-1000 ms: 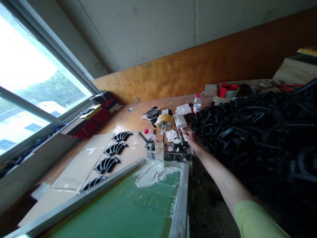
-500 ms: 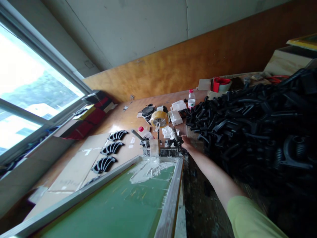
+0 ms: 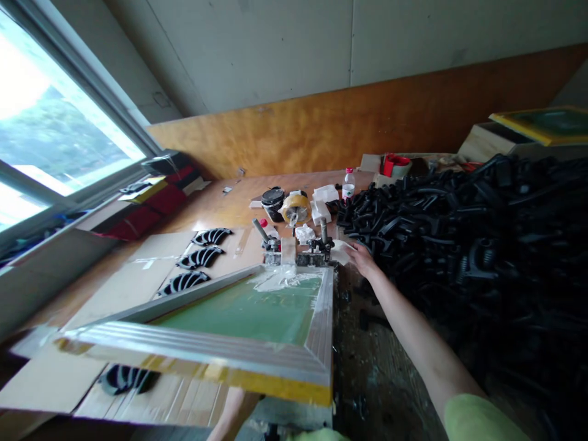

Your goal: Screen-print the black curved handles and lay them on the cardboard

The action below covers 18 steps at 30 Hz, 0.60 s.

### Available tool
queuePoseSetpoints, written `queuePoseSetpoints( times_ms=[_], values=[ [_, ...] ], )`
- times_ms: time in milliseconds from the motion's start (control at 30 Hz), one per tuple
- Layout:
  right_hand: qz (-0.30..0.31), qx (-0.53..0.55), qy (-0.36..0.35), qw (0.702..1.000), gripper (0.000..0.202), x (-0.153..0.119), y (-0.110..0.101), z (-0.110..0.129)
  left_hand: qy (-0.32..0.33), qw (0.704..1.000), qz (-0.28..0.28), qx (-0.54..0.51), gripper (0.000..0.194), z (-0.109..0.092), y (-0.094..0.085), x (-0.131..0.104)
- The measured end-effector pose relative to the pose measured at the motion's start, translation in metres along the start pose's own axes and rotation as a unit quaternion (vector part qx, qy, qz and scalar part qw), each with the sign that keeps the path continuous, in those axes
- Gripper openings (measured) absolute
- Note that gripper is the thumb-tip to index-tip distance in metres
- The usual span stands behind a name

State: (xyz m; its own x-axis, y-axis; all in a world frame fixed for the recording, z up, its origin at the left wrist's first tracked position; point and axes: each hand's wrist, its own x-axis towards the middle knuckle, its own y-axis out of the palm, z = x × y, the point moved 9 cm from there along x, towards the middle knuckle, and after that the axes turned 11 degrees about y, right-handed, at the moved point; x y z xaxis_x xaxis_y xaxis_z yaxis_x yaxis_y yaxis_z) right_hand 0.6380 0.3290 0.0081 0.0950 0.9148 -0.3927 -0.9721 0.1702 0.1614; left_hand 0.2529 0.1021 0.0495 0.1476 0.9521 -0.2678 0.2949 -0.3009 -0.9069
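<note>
A metal-framed screen [image 3: 206,343] with green mesh is tilted up in front of me, with white paste smeared at its far end by the metal clamps [image 3: 298,251]. My right hand [image 3: 362,257] reaches beside the clamps, fingers closed on a small white sheet [image 3: 340,252]. Below the near edge of the frame, my left forearm [image 3: 236,407] shows, while its hand is hidden under the frame. Curved black parts [image 3: 201,257] lie in a row on cardboard to the left.
Black plastic parts [image 3: 441,226] are heaped on the right. Behind the clamps stand a tape roll [image 3: 296,209], a black tub [image 3: 272,203] and a bottle [image 3: 348,184]. A window is at the left, and boxes [image 3: 169,199] line its sill.
My right hand has moved right from behind the clamp, and a white sheet now shows in it. The frame's near edge and my left forearm have come into view as the camera shifted.
</note>
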Motion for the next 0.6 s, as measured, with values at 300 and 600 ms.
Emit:
queuePoseSetpoints(
  times_ms=[300,600],
  values=[
    [-0.072,0.076,0.005,0.995,0.049,-0.112,-0.011,0.000,0.130,0.990,0.008,0.046,0.032,0.003,0.010,-0.003],
    [-0.096,0.153,0.027,0.983,0.035,-0.220,0.010,-0.052,0.164,0.976,-0.098,-0.106,0.034,0.045,-0.046,0.033]
  ],
)
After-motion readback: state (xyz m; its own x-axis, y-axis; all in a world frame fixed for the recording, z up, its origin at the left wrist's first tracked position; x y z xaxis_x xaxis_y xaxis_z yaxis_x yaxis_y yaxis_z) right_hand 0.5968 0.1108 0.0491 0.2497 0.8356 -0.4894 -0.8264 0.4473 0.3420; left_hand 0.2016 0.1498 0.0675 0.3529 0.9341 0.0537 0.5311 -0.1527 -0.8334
